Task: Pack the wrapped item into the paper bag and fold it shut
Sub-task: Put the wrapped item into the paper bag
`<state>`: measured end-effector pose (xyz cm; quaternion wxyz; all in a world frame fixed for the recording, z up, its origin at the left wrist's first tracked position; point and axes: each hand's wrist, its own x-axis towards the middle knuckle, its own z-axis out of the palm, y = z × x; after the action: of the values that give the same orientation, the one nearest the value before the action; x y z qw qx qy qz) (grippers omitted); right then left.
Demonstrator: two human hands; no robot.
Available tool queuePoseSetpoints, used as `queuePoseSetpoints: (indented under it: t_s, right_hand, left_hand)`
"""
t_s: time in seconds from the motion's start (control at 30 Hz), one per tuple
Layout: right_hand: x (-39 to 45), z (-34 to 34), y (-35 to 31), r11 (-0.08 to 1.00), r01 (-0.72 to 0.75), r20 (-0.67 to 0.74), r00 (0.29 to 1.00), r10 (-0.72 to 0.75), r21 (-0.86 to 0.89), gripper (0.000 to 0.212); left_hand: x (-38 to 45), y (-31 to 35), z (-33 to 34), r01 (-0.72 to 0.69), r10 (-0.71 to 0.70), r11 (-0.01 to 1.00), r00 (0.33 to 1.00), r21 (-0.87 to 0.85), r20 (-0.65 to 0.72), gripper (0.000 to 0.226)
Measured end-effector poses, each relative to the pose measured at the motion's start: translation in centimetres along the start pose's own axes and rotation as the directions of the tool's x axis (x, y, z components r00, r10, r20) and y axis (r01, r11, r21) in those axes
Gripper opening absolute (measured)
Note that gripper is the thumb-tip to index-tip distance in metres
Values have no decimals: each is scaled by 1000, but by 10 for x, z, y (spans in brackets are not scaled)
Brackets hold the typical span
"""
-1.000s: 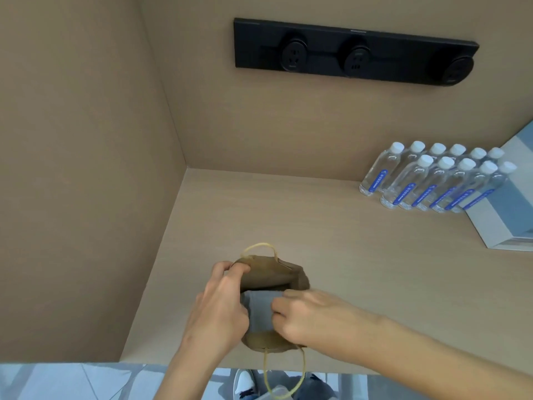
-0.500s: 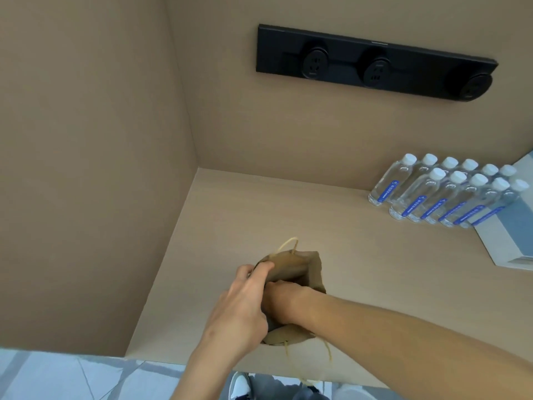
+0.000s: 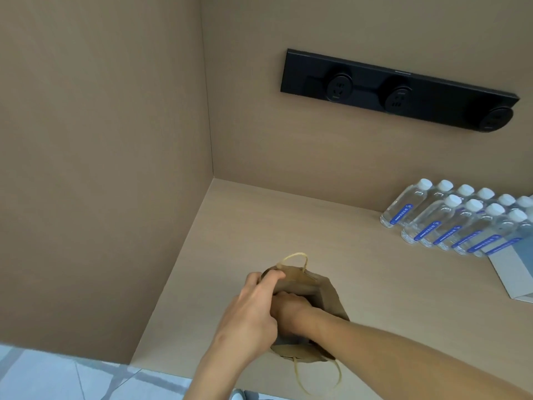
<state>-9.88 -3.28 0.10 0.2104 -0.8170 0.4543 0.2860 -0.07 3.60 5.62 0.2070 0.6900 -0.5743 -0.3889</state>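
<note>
The brown paper bag (image 3: 326, 293) stands near the front edge of the light wooden shelf (image 3: 288, 220), mouth open upward. One twine handle (image 3: 294, 256) sticks up at its far side and another (image 3: 317, 379) hangs over the shelf edge. My left hand (image 3: 251, 307) pinches the bag's left rim and holds the mouth apart. My right hand (image 3: 291, 310) is pushed down inside the bag, fingers curled and mostly hidden. Only a grey sliver of the wrapped item (image 3: 284, 339) shows under that hand.
Several clear water bottles (image 3: 450, 223) with blue labels stand in rows at the back right, beside a white and blue box (image 3: 516, 272). A black socket strip (image 3: 398, 88) is on the back wall. A side wall closes the left; tiled floor shows below.
My right hand has pushed the grey wrapped item from the bag's mouth down inside, where it is now almost hidden. My left hand keeps its hold on the rim. The view has shifted left.
</note>
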Motion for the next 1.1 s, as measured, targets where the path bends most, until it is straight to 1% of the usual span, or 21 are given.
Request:
queuePoseSetpoints:
  t_s: [0.07,0.13,0.17,0.2,0.23,0.3,0.4,0.47,0.5,0.53,0.6,0.63,0.7,0.77,0.8,0.83,0.87,0.9,0.93,1.03,1.1]
  right_hand:
    - [-7,-11,-1,1000,14,10,1000,-14,-23,34]
    - [-22,-30,0,1000,23,-24,999,-23,-5,21]
    - [-32,-41,2,999,31,-58,998,-30,16,9]
    - [-43,-51,6,997,51,-110,993,-45,56,7]
    - [-53,-59,11,991,72,-173,984,-52,111,17]
    - [-72,-69,23,964,135,-295,953,-64,229,28]
    - [-98,-71,43,894,243,-429,901,-64,377,28]
    - [-117,-72,54,797,346,-509,859,-57,494,25]
    - [-126,-72,59,713,405,-545,837,-37,573,24]
    - [-134,-72,61,597,467,-577,816,-8,652,22]
    - [-149,-73,64,295,594,-636,768,68,749,18]
    - [-154,-73,63,157,641,-659,743,121,752,18]
    - [-160,-74,60,-49,698,-676,706,211,714,24]
    - [-162,-78,55,-201,712,-665,701,257,673,31]
    - [-163,-81,52,-257,710,-657,705,269,656,31]
    - [-164,-84,49,-299,707,-650,707,279,640,30]
    - [-165,-87,45,-328,707,-648,707,284,627,28]
    - [-165,-89,43,-342,708,-651,705,282,618,27]
    - [-165,-91,40,-340,708,-654,704,277,619,28]
    - [-166,-92,34,-286,714,-650,700,297,639,37]
    - [-168,-91,34,-255,716,-654,698,290,650,37]
  left_hand:
    - [4,-2,-2,-9,9,1000,1000,-12,3,75]
    - [8,-4,-5,-21,21,999,1000,-32,-1,69]
    - [10,-5,-8,-30,30,999,1000,-41,-9,67]
    - [12,-6,-10,-43,42,998,999,-55,-20,65]
    - [14,-8,-12,-55,53,996,998,-77,-32,64]
    - [16,-10,-17,-73,67,990,996,-123,-52,61]
    - [13,-11,-24,-93,86,974,995,-205,-42,61]
    - [8,-10,-27,-118,108,961,993,-250,-52,66]
    - [4,-9,-28,-125,113,956,992,-264,-62,69]
    - [1,-7,-28,-126,110,955,991,-270,-74,71]
    - [-5,-1,-32,-129,97,954,987,-270,-127,67]
    - [-8,3,-34,-149,101,948,979,-281,-179,59]
    - [-15,15,-41,-236,129,912,941,-335,-311,33]
    - [-21,35,-50,-297,139,863,917,-408,-373,18]
    - [-24,45,-53,-315,153,830,922,-460,-355,14]
    - [-28,56,-57,-327,186,788,934,-521,-306,18]
    - [-31,65,-59,-341,241,746,939,-571,-246,30]
    - [-32,74,-59,-344,289,698,938,-628,-192,40]
    - [-33,81,-59,-338,317,659,935,-672,-159,43]
    - [-30,95,-57,-300,296,547,943,-781,-155,38]
    - [-28,98,-57,-301,232,522,950,-798,-207,26]
